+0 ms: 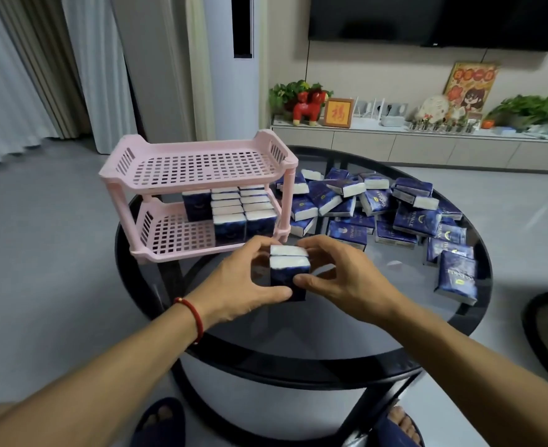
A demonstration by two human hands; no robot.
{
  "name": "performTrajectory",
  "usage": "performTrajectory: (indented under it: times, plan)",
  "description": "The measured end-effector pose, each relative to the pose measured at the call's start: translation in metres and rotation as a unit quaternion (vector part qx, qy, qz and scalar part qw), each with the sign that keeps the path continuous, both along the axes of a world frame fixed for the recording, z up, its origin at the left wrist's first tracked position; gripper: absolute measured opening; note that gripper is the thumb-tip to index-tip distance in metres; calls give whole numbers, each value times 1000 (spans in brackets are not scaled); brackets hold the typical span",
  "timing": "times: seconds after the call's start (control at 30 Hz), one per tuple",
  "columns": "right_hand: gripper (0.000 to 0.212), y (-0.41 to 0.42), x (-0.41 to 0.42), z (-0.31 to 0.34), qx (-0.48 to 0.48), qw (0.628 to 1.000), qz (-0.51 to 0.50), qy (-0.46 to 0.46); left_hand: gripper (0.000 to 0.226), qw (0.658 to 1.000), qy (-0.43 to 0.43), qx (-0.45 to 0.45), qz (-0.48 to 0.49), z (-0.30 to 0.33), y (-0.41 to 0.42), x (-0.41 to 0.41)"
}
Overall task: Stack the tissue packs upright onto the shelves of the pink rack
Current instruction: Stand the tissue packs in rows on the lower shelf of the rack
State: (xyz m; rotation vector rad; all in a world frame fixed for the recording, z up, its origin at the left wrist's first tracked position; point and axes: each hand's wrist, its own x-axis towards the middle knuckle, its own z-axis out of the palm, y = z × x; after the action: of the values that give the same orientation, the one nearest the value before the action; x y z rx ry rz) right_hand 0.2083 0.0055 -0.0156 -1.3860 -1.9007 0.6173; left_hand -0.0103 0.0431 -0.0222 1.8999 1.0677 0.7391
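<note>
Both forearms stretched forward from the bottom of the view, converging over the near half of the round glass bench (298,337). Left hand (237,282) with a red cord bracelet (191,317) at the wrist, thumb laid low across the front of two upright tissue packs (289,272), fingers curled round their left side. Right hand (340,279) mirrored on the other side — thumb pressed to the front face, fingers curved over the far right edge. Both hands clamped on the same pair, packs side by side, white ends up, held just in front of the pink rack (198,195). Lower shelf (172,235) already loaded at its right part with upright packs in rows; top shelf (201,164) bare. Farther right on the bench, a loose heap of packs (385,211) — lying flat and tilted, overlapping.
</note>
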Motion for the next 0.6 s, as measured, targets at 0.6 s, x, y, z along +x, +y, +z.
performTrajectory:
  times: [0.6]
  plan:
    - [54, 67, -33, 10, -26, 973, -208, 99, 54, 949, 0, 154, 275, 15, 16, -59]
